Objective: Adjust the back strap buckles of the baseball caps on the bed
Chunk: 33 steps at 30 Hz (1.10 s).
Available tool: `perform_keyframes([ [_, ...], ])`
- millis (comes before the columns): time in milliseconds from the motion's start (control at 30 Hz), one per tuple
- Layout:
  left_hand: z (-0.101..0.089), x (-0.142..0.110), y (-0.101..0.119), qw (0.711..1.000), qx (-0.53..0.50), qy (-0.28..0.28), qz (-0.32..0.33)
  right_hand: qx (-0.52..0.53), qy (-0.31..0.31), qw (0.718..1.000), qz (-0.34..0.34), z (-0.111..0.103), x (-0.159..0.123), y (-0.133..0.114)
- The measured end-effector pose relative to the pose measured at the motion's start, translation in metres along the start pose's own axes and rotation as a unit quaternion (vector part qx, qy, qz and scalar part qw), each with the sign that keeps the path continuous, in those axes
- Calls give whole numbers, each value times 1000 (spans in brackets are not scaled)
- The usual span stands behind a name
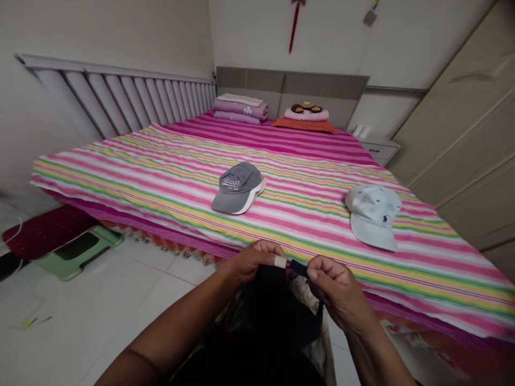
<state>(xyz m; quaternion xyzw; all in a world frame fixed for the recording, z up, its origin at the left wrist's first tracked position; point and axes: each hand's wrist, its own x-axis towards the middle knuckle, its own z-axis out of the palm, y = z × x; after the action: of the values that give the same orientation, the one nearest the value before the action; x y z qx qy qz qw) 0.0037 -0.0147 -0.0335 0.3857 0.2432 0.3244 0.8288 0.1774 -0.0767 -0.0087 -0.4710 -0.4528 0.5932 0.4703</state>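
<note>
A dark cap (277,295) hangs between my hands in front of me, its outline hard to separate from the dark clothing behind it. My left hand (255,261) is closed, pinching a beige strap end (280,261). Thumb and fingertips of my right hand (338,287) pinch the black strap (298,267) that meets it. On the bed beyond lie two other caps, apart from both hands: a grey cap (238,185) with white lettering in the middle and a pale blue cap (375,214) to the right.
A striped sheet (161,177) covers the bed. Folded purple bedding (241,110) and a pink pillow (306,114) rest by the headboard (281,88). At left is a green stool (80,252) on the tiled floor. A nightstand (380,149) and a wardrobe (470,134) stand right.
</note>
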Motion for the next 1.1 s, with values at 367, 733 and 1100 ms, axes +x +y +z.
perform_keyframes([
  [367, -1, -1, 1, 1000, 21, -12, 12, -45, -28, 998, 15, 3, 3, -2],
  [733, 6, -6, 8, 992, 111, -48, 22, -143, -39, 989, -20, 1, 3, -15],
  [1100, 11, -6, 11, 992, 121, -31, 15, -150, -69, 986, -34, -3, 2, -15],
])
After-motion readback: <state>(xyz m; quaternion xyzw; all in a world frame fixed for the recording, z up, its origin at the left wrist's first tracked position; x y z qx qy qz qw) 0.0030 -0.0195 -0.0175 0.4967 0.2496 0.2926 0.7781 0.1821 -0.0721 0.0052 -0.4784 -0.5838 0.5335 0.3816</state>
